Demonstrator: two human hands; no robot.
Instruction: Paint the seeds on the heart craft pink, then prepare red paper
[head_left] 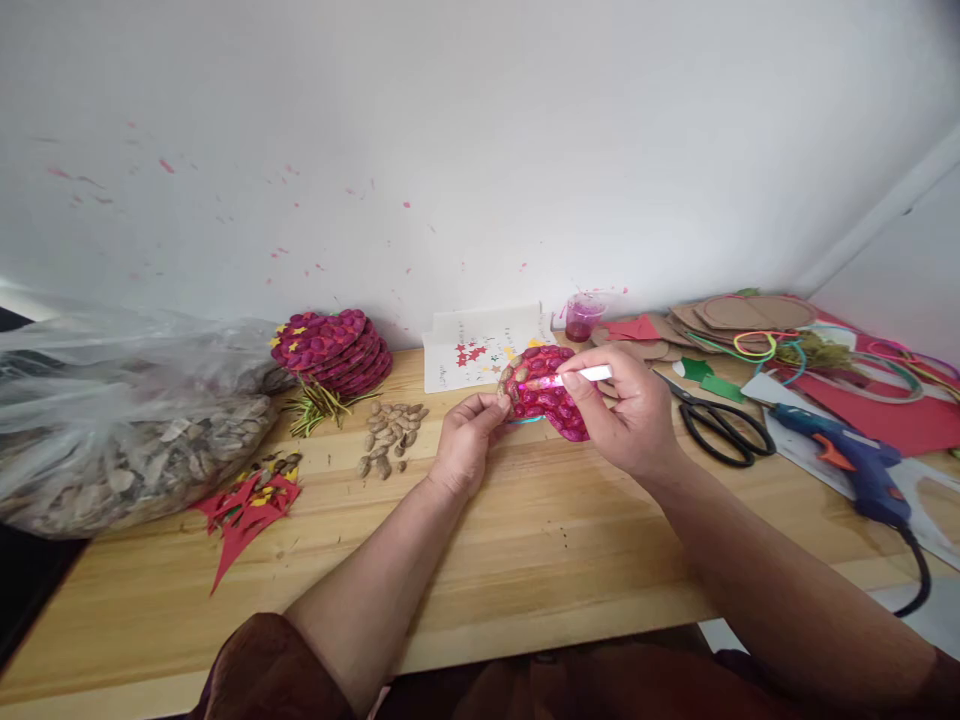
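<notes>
My left hand (469, 440) pinches the left edge of a craft piece (541, 402) covered in peanut shells. Most of its shells are wet magenta, while those along the left edge are bare brown. In my right hand (634, 415) is a paintbrush (592, 375) with a white handle; its pink-stained tip touches the shells near the left side. Part of the piece is hidden behind my right hand. Loose peanut shells (390, 430) lie to the left of my left hand. A clear cup of magenta paint (581, 318) stands behind the piece.
On the left are a bag of shells (150, 440), red paper scraps (251, 510) and stacked magenta pieces (337, 350). Paper stars lie on a white sheet (442, 345) at the back. Scissors (724, 430), a glue gun (862, 460) and cardboard shapes (750, 312) are on the right.
</notes>
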